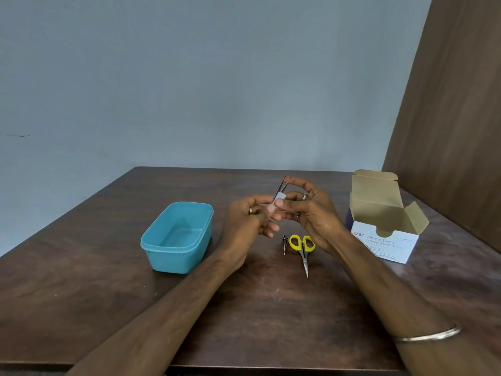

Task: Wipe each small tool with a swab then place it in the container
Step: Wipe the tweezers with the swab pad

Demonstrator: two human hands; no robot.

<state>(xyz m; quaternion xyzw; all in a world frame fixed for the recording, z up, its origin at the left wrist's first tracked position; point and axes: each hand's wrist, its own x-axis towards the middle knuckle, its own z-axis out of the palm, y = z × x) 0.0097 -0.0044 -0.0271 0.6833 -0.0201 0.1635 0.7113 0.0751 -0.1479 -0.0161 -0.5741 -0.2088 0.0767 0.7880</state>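
My left hand (pixel 248 221) grips the lower end of metal tweezers (pixel 282 185), whose tips point up and away above the table. My right hand (pixel 311 213) pinches a small white swab (pixel 280 197) around the tweezers' middle. Below my hands, yellow-handled scissors (pixel 302 246) lie on the table with the blades pointing toward me. A small metal nail clipper (pixel 285 242) lies just left of the scissors. The open teal container (pixel 176 237) stands to the left of my left hand with nothing in it.
An open white box of alcohol swabs (pixel 385 232) stands at the right on the dark wooden table (pixel 257 308). A brown wooden panel (pixel 447 118) rises behind the box. A grey wall lies beyond the table's far edge.
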